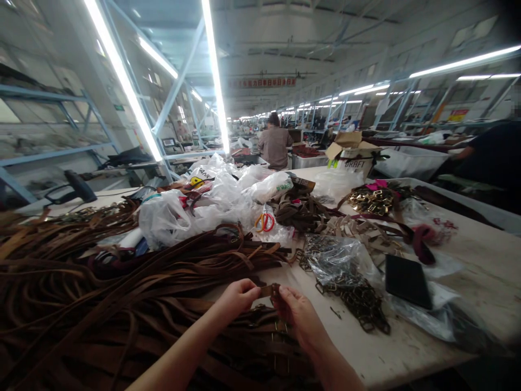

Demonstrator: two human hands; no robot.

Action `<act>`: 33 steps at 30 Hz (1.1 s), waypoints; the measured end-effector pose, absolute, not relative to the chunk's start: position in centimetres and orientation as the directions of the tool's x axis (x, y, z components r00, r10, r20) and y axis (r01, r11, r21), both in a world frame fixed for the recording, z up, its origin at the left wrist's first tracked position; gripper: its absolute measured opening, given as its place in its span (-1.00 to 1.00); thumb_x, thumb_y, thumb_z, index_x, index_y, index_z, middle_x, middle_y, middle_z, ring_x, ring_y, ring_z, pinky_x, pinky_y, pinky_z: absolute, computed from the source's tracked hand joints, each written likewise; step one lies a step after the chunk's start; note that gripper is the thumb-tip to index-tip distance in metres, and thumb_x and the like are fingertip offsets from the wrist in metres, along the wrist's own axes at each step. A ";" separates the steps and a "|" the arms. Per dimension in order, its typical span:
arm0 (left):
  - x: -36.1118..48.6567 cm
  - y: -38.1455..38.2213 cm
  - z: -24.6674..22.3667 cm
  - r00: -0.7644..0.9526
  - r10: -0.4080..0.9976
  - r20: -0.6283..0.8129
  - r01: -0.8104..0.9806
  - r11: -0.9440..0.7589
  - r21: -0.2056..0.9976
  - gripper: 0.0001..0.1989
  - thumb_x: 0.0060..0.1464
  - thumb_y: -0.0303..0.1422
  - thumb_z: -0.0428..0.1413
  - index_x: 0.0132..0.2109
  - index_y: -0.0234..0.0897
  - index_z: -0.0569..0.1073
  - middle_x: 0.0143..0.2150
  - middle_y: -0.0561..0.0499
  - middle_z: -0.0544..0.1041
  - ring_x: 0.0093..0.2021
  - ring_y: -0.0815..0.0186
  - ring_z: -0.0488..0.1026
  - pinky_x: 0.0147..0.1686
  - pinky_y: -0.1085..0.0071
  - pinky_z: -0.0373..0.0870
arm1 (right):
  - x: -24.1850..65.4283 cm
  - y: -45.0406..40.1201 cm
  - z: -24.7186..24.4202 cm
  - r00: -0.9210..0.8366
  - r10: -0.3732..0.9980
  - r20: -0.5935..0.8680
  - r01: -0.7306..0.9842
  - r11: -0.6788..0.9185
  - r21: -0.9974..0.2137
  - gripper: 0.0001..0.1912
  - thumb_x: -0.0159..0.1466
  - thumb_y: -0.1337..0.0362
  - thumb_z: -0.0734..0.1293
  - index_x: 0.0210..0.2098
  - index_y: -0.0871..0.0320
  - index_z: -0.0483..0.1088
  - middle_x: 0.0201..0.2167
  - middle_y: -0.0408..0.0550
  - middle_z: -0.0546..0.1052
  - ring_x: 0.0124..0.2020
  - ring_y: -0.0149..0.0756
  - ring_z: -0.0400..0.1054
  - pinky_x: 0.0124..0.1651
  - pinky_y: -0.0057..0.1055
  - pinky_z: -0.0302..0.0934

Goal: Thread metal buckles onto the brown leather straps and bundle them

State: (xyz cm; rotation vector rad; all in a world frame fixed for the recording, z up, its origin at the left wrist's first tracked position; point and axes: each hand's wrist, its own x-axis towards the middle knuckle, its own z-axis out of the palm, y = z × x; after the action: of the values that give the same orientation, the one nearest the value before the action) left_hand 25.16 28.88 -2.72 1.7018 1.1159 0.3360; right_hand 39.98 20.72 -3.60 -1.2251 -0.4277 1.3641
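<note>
Between my two hands stretches a short length of brown leather strap (266, 291). My left hand (240, 294) pinches its left part between thumb and fingers. My right hand (292, 304) is closed on the other end, where a small dark buckle or loop seems to sit; the fingers partly hide it. Below and to the left spreads a big heap of long brown leather straps (134, 304), some with metal buckles near my right wrist. Just right of my hands lies a pile of dark bronze buckles (362, 304), partly inside a clear plastic bag (340, 258).
Red and yellow-handled scissors (264, 221) rest against white plastic bags (220, 201) at the table's middle. A black tablet-like slab (408, 281) lies to the right. Brass buckles (372, 200) are piled farther back near an open cardboard box (352, 149). People sit beyond the table and at far right.
</note>
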 end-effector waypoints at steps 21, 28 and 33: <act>22.6 29.3 -2.4 0.529 0.818 0.225 0.350 -0.452 0.821 -0.87 0.05 -0.39 -0.01 -0.42 -0.29 0.39 -0.38 0.04 0.33 -0.32 0.39 0.32 -0.29 0.50 0.28 | 36.7 26.0 -8.1 0.109 0.943 -0.315 -0.165 -0.295 -0.941 -0.68 -0.04 0.06 0.33 -0.52 0.19 0.24 -0.66 -0.22 0.36 -0.66 -0.49 0.16 -0.60 -0.52 0.03; 21.9 29.9 -3.0 0.638 0.750 0.175 0.446 -0.545 0.710 -0.87 0.02 -0.41 0.03 -0.29 -0.23 0.47 -0.29 0.01 0.38 -0.28 0.37 0.35 -0.27 0.48 0.26 | 36.5 26.1 -8.2 0.098 0.944 -0.314 -0.159 -0.297 -0.942 -0.70 -0.06 0.07 0.32 -0.51 0.17 0.25 -0.68 -0.23 0.36 -0.67 -0.49 0.16 -0.60 -0.52 0.01; 22.2 29.1 -1.8 0.659 0.745 0.100 0.380 -0.444 0.811 -0.91 0.04 -0.39 -0.01 -0.33 -0.27 0.38 -0.38 0.07 0.42 -0.37 0.41 0.35 -0.37 0.54 0.24 | 36.3 26.1 -7.3 0.079 0.931 -0.356 -0.169 -0.340 -0.925 -0.74 -0.10 0.14 0.35 -0.56 0.17 0.24 -0.73 -0.26 0.32 -0.69 -0.49 0.15 -0.62 -0.52 -0.02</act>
State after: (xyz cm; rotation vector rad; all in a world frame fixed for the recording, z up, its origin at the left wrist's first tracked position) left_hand 22.22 29.09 -1.83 2.0711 0.8698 0.5788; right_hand 36.26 26.08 -7.30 -1.3935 -0.8241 1.4474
